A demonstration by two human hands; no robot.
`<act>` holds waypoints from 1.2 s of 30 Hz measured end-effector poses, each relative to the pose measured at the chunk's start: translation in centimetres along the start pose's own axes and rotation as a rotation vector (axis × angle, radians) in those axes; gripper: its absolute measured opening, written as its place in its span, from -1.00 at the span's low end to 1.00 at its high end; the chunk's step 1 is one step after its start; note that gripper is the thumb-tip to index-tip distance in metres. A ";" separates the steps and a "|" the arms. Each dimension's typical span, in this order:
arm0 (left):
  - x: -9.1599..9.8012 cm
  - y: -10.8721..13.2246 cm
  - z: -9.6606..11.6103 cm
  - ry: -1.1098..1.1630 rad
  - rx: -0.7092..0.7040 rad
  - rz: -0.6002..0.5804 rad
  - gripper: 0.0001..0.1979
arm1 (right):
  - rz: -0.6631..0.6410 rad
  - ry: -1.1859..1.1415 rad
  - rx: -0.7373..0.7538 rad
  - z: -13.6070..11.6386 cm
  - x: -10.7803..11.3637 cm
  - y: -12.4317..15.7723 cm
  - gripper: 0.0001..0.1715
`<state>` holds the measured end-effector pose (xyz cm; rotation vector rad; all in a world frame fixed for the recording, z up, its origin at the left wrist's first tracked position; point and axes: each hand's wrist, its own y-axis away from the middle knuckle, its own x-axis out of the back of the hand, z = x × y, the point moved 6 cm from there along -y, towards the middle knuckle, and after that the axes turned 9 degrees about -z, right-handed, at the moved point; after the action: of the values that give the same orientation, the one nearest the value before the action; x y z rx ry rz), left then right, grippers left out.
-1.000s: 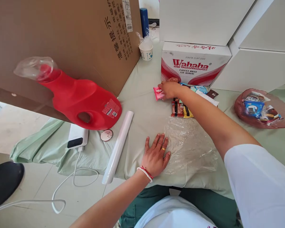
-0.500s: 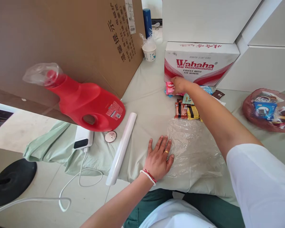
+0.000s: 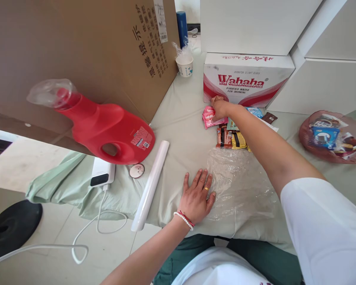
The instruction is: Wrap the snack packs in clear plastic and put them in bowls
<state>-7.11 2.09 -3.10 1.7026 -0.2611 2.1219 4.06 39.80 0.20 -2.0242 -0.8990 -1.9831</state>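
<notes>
My left hand (image 3: 195,200) lies flat, fingers spread, on the cloth at the left edge of a sheet of crinkled clear plastic (image 3: 243,186). At the far side, my right hand (image 3: 220,107) is closed at a pink Nabati snack packet (image 3: 209,115), close to the front of the Wahaha water carton (image 3: 243,81). Its fingertips are partly hidden. Around and below that hand lie a brown-red snack packet (image 3: 224,137), a yellow one (image 3: 239,140), a light blue one (image 3: 255,112) and a dark brown one (image 3: 269,117). My right forearm covers part of this group.
A red jug (image 3: 115,126) leans by a big cardboard box (image 3: 106,47). Nearby are a white roll (image 3: 150,186), a power bank (image 3: 102,173) with cable, and a round badge (image 3: 137,170). A paper cup (image 3: 184,66) stands behind; a pink bowl (image 3: 307,148) of snacks sits right.
The pink packet has shifted slightly toward me and tilted, showing more of its front. My right hand has moved a little at it. My left hand stays flat.
</notes>
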 end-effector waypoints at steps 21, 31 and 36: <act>-0.4 -0.4 0.0 -0.006 -0.011 0.019 -0.42 | 0.316 -0.173 -0.353 0.1 -1.0 28.5 -0.49; -0.6 -0.6 0.2 -0.066 -0.033 -0.045 -0.18 | 0.193 0.104 -0.878 6.7 -12.4 47.8 -0.55; -0.8 -0.6 0.3 -0.092 -0.038 -0.041 -0.12 | 0.260 -0.257 -0.797 7.1 -14.2 48.8 -0.39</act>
<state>-6.44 2.31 -3.87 1.7709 -0.2893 1.9999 36.39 0.01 -0.11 -2.6513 0.2020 -2.1523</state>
